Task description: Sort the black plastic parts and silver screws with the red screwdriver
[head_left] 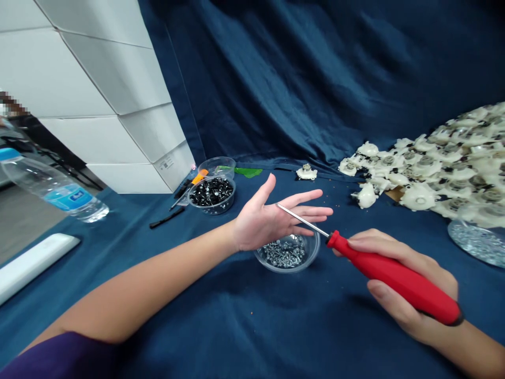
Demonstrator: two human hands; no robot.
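My right hand [410, 279] is wrapped round the red handle of a screwdriver [394, 273], whose metal shaft points up and left. The shaft crosses in front of my left hand [272, 218], its tip at the palm near the base of the index finger; whether it touches the skin I cannot tell. My left hand is open, palm showing and fingers spread, and holds nothing that I can make out. Below it stands a clear round tub [290, 269] of small silver screws, partly hidden by the fingers.
A clear tub of black parts [212, 193] stands behind my left forearm, near an orange-handled tool [199, 177]. White plastic parts [420, 195] are heaped at right, beside a bag of small clear pieces [479, 243]. White boxes [134, 121] and a water bottle [67, 193] are at left.
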